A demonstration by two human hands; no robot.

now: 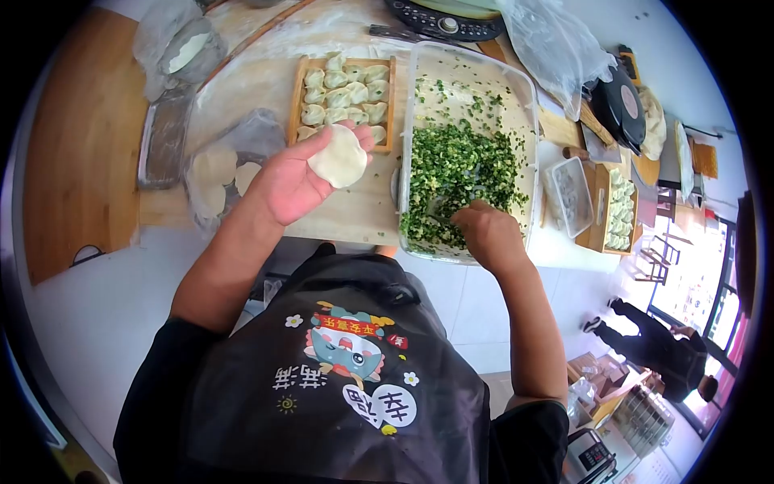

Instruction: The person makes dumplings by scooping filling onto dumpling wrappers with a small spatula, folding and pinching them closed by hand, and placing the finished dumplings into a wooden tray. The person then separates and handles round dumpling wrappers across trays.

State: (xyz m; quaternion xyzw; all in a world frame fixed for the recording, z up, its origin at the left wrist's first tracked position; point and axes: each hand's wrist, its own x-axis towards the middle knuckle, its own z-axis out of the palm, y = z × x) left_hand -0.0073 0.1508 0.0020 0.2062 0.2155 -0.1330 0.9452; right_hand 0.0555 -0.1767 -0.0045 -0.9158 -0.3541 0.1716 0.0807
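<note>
A round, flat dough wrapper [339,157] rests on the palm and fingers of my left hand [294,179], which is turned upward in front of a wooden tray [302,97]. Several folded dumplings [343,97] lie in rows in that tray. My right hand [490,235] is closed at the near side of a clear plastic bin [472,260], over chopped green filling [463,161]. Its fingers seem to hold a utensil whose end is down in the filling, hard to make out.
A plastic bag [205,181] with wrappers lies left of my left forearm. Right of the bin stand a small clear container [571,198] and a second dumpling tray [619,211]. An electric pan [447,22] is at the back. Another person [665,347] is at far right.
</note>
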